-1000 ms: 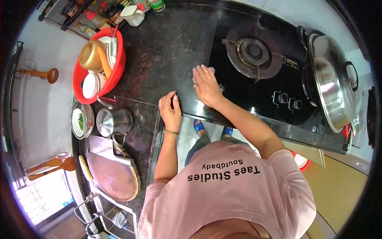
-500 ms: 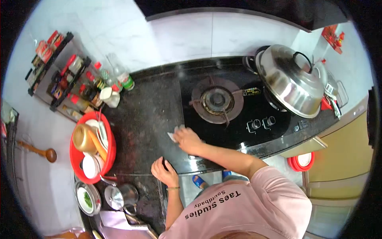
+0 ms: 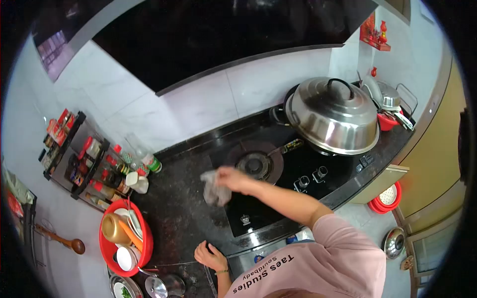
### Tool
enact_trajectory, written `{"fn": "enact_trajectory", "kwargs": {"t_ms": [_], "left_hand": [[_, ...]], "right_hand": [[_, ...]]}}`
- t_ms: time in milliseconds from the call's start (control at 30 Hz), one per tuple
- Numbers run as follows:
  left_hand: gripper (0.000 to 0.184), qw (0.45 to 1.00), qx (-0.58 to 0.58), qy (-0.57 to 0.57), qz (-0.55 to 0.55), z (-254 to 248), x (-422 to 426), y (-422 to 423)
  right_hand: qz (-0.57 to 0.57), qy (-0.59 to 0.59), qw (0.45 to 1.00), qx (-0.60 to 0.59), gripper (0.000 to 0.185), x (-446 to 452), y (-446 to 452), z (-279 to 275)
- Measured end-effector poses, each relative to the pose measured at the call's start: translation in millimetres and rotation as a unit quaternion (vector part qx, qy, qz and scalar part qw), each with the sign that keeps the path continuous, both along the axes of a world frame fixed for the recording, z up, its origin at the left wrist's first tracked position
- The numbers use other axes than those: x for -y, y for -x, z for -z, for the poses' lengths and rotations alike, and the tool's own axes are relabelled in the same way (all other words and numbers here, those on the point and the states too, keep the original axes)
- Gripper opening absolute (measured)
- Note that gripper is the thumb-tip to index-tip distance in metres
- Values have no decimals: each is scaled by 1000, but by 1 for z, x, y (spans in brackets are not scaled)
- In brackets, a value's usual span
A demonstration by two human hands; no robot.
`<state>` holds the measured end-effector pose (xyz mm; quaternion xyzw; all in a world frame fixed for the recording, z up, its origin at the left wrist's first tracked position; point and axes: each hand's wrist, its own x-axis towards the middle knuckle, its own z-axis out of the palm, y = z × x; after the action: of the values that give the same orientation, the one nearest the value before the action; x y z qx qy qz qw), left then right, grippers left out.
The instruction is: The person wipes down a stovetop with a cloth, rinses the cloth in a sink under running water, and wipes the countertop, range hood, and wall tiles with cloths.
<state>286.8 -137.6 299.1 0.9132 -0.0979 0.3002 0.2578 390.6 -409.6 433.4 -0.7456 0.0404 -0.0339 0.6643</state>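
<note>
My right hand (image 3: 232,180) pinches the greyish cloth (image 3: 215,192) by its top, over the worktop (image 3: 179,198) at the hob's (image 3: 292,166) edge; it looks light, limp, best held bunched. My left hand (image 3: 211,257) lies relaxed, fingers loosely parted.

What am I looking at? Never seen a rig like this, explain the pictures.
There is no machine: a person works bare-handed. The view comes from one camera worn on the head, facing forward and down. The right hand holds a crumpled grey sheet near where the counter and stove meet; cloth or plastic, I cannot tell. The left hand rests at the counter's front edge, with nothing visible in it. On the counter stand a red basin of dishes and some bottles; a large lidded pan sits toward the stove's right end.
</note>
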Motion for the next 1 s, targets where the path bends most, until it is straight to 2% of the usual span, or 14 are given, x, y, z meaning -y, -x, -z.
{"fn": "enact_trajectory", "kwargs": {"t_ms": [67, 167, 233, 300, 333, 367, 400, 433, 500, 600, 700, 900, 967, 1000], "left_hand": [[20, 1000, 0, -9, -5, 3, 0, 0], [20, 999, -20, -24, -8, 0, 0, 1], [23, 998, -48, -43, -22, 0, 1, 2], [22, 998, -54, -34, -25, -1, 2, 2], [22, 998, -53, -35, -24, -3, 4, 2], [21, 998, -51, -36, -24, -5, 5, 3], [19, 998, -54, -32, -22, -6, 5, 3], [18, 998, -55, -33, -21, -5, 6, 3], [17, 998, -58, -33, -20, -5, 6, 2], [16, 998, -52, -37, -17, -1, 4, 0], [16, 997, -64, -49, -22, -8, 7, 1], [15, 999, -42, -10, -26, -11, 10, 0], [15, 999, -40, -4, -21, -12, 9, 2], [15, 999, -37, -4, -18, -13, 9, 2]], "right_hand": [[68, -150, 985, 45, 24, 54, -9, -44], [145, -341, 917, 147, 25, 160, -22, -89], [253, -368, 882, 149, 22, 226, -15, -134], [306, -406, 822, 257, 21, 316, -27, -141], [420, -348, 798, 255, 23, 334, -16, -170], [467, -174, 823, 273, 24, 383, -27, -163], [527, 0, 804, 277, 25, 433, -39, -156], [493, -284, 756, 323, 24, 425, -19, -194], [482, -322, 732, 357, 21, 431, -11, -221], [428, -327, 775, 331, 19, 430, -13, -240], [472, -317, 755, 328, 15, 386, -12, -255], [460, -228, 751, 415, 26, 428, -44, -231], [456, -265, 782, 333, 25, 417, -32, -236], [462, -261, 778, 337, 24, 417, -32, -237]]}}
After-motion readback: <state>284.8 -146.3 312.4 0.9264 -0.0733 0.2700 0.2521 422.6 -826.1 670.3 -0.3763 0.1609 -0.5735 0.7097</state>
